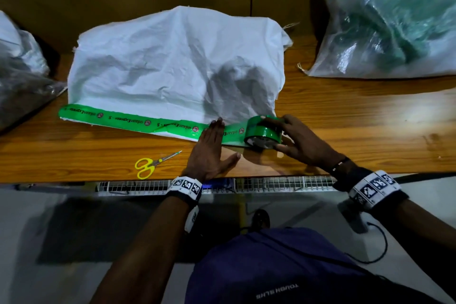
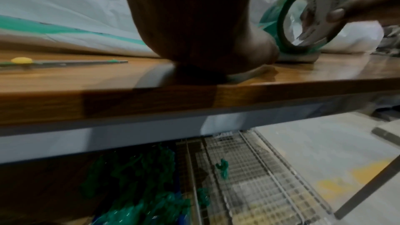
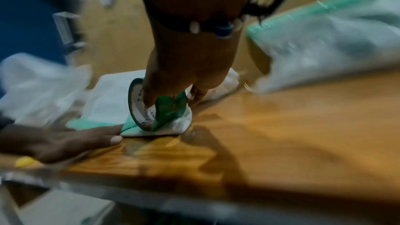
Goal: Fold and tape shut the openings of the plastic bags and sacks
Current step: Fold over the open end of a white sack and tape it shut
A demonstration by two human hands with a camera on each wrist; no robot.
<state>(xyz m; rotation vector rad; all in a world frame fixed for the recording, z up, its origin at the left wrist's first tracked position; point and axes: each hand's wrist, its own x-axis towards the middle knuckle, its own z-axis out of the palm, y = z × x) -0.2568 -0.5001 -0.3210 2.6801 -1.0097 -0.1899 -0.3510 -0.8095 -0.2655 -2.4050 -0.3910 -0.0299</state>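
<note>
Wooden table [image 1: 345, 116] fills the scene, backed by a brown board. One white sack [image 1: 172, 64] lies at centre, its folded mouth along the near edge, long axis running from 9 to 3 o'clock. Green tape [image 1: 128, 118] already covers that edge from its 9 o'clock end nearly to the corner at 3 o'clock. The right hand [image 1: 303, 140] grasps the single roll [image 1: 263, 133], fingers curled round it, standing on edge at that corner. The left hand [image 1: 209, 149] lies flat, fingers straight, pressing the laid tape just at 9 o'clock of the roll. Only a short stretch appears left, so the next move is probably a cut; the one pair of scissors [image 1: 154, 163] lies at 9 o'clock of the left hand, the nearer hand. Two other bags sit aside: a taped clear bag [image 1: 385, 32] at 2 o'clock, a dark one [image 1: 22, 76] at 9 o'clock.
</note>
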